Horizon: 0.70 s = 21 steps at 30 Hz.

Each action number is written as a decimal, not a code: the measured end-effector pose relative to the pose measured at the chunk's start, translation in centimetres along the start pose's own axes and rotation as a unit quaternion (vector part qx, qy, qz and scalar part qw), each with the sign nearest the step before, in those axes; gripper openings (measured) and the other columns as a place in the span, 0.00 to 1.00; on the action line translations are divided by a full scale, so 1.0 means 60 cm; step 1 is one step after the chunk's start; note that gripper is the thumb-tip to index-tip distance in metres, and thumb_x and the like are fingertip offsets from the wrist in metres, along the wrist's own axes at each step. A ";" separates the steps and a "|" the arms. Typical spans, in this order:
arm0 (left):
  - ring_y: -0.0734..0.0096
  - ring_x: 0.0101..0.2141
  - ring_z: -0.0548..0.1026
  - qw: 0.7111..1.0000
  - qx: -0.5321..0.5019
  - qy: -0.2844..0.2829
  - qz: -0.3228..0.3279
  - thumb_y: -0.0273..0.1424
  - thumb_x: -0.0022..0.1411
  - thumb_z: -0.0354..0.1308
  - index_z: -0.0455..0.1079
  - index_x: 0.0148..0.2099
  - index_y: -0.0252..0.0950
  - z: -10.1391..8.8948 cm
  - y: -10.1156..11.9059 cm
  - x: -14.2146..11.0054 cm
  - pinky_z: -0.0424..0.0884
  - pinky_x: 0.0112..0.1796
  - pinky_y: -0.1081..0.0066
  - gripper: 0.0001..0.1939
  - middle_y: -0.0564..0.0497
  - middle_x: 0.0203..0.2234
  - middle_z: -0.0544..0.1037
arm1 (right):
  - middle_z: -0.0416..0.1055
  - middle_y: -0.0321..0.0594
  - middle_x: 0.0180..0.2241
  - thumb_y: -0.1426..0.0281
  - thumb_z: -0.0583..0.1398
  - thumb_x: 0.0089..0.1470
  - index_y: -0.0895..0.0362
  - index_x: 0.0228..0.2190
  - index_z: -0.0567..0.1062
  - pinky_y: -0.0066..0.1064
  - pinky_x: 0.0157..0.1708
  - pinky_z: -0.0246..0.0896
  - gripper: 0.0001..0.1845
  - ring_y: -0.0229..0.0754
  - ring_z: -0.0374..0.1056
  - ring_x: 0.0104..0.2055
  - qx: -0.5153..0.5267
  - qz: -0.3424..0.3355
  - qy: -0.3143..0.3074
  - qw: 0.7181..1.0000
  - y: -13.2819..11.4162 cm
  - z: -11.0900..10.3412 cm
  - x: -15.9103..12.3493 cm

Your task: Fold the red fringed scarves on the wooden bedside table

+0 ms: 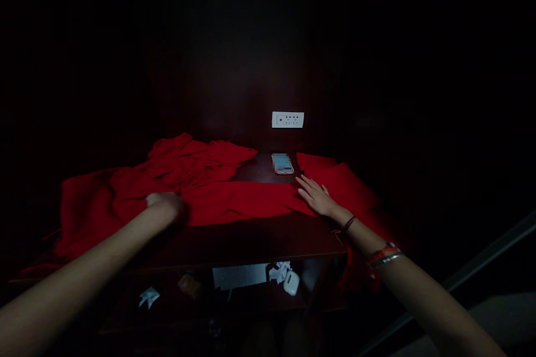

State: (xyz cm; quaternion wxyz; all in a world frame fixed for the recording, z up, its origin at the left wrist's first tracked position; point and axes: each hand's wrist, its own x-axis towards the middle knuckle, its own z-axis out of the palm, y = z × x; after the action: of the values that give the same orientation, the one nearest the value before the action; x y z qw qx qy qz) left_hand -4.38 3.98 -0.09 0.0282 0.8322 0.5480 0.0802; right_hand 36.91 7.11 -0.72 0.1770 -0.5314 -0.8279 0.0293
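A long red cloth (243, 199) lies across the dark tabletop, bunched in folds at the left and reaching to the right. My left hand (165, 205) is on or just over its left part; the hand is blurred and its fingers do not show clearly. My right hand (316, 197) rests on the cloth toward its right end, open, with the fingers stretched out and nothing in them. A bracelet (348, 224) and bangles (386, 256) are on the right wrist and forearm. Whether the red fabric is one piece or several I cannot tell.
Behind the cloth lies a phone (282, 163) with a lit screen, below a white wall socket (288, 119). The shelf under the tabletop (251, 240) holds a sheet of paper (240, 275), crumpled paper (277, 271) and a white earbud case (291, 283). The surroundings are very dark.
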 end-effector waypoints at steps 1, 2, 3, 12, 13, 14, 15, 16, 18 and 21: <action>0.46 0.44 0.62 0.999 0.021 0.022 -0.043 0.48 0.53 0.40 0.68 0.42 0.39 0.000 0.045 0.016 0.57 0.39 0.53 0.25 0.42 0.38 0.71 | 0.40 0.37 0.56 0.54 0.36 0.52 0.49 0.53 0.46 0.50 0.49 0.36 0.28 0.46 0.39 0.56 0.017 0.000 0.006 1.000 0.001 -0.004 0.001; 0.47 0.45 0.61 0.996 0.037 0.051 -0.067 0.47 0.54 0.38 0.66 0.45 0.38 0.003 0.089 0.031 0.57 0.40 0.53 0.26 0.41 0.42 0.68 | 0.41 0.38 0.56 0.55 0.36 0.52 0.50 0.53 0.46 0.48 0.50 0.38 0.28 0.45 0.40 0.56 0.030 -0.002 0.013 0.999 0.004 -0.008 0.000; 0.48 0.47 0.59 0.994 0.049 0.070 -0.062 0.46 0.55 0.37 0.62 0.48 0.37 0.009 0.129 0.044 0.56 0.42 0.54 0.26 0.41 0.47 0.63 | 0.43 0.39 0.56 0.55 0.35 0.53 0.52 0.54 0.45 0.45 0.50 0.39 0.29 0.43 0.41 0.55 0.038 -0.005 0.016 0.999 0.007 -0.012 -0.002; 0.46 0.53 0.38 0.983 0.037 -0.105 -0.147 0.53 0.51 0.36 0.34 0.58 0.45 0.049 0.131 0.013 0.42 0.47 0.48 0.35 0.47 0.56 0.37 | 0.45 0.40 0.55 0.59 0.39 0.54 0.53 0.52 0.52 0.47 0.50 0.37 0.26 0.46 0.40 0.56 -0.088 0.074 -0.042 0.992 0.040 -0.012 -0.034; 0.46 0.53 0.39 0.980 0.037 -0.125 -0.148 0.53 0.51 0.36 0.34 0.58 0.46 0.041 0.124 0.004 0.43 0.47 0.49 0.35 0.47 0.56 0.37 | 0.45 0.40 0.55 0.59 0.39 0.54 0.53 0.52 0.52 0.46 0.50 0.38 0.25 0.46 0.40 0.56 -0.090 0.077 -0.046 0.992 0.040 -0.012 -0.033; 0.45 0.53 0.40 0.978 0.037 -0.143 -0.145 0.53 0.51 0.37 0.36 0.58 0.45 0.033 0.123 -0.002 0.44 0.47 0.49 0.35 0.46 0.56 0.38 | 0.45 0.40 0.55 0.59 0.38 0.54 0.53 0.52 0.52 0.46 0.50 0.37 0.25 0.45 0.40 0.56 -0.090 0.079 -0.050 0.992 0.040 -0.012 -0.032; 0.45 0.53 0.42 0.977 0.037 -0.155 -0.140 0.53 0.51 0.37 0.37 0.58 0.44 0.025 0.127 -0.004 0.46 0.46 0.50 0.35 0.45 0.56 0.39 | 0.45 0.40 0.55 0.59 0.39 0.54 0.53 0.52 0.53 0.46 0.50 0.37 0.25 0.45 0.40 0.56 -0.091 0.079 -0.052 0.991 0.039 -0.012 -0.031; 0.46 0.53 0.43 0.978 0.039 -0.157 -0.135 0.53 0.51 0.37 0.38 0.58 0.43 0.019 0.137 -0.003 0.46 0.47 0.51 0.35 0.44 0.56 0.41 | 0.45 0.40 0.55 0.59 0.39 0.54 0.53 0.52 0.53 0.46 0.50 0.37 0.25 0.45 0.39 0.56 -0.091 0.080 -0.052 0.991 0.039 -0.012 -0.031; 0.48 0.53 0.42 0.984 0.046 -0.137 -0.107 0.53 0.51 0.37 0.40 0.58 0.41 0.013 0.167 0.010 0.46 0.47 0.53 0.36 0.43 0.56 0.44 | 0.45 0.39 0.55 0.59 0.39 0.54 0.53 0.52 0.53 0.46 0.50 0.37 0.25 0.45 0.40 0.56 -0.090 0.080 -0.049 0.992 0.039 -0.012 -0.032; 0.52 0.54 0.36 0.994 0.044 -0.097 -0.014 0.53 0.51 0.37 0.42 0.58 0.43 0.020 0.218 0.047 0.43 0.48 0.54 0.35 0.45 0.56 0.39 | 0.46 0.39 0.55 0.60 0.40 0.54 0.53 0.51 0.53 0.46 0.50 0.37 0.25 0.44 0.40 0.56 -0.087 0.080 -0.043 0.992 0.041 -0.015 -0.034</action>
State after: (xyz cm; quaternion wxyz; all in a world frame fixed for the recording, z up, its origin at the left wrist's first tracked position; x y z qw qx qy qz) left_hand 8.80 1.43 0.77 0.0454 0.8288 0.5571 -0.0257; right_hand 40.11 6.25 -1.02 0.0919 -0.6072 -0.7892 -0.0057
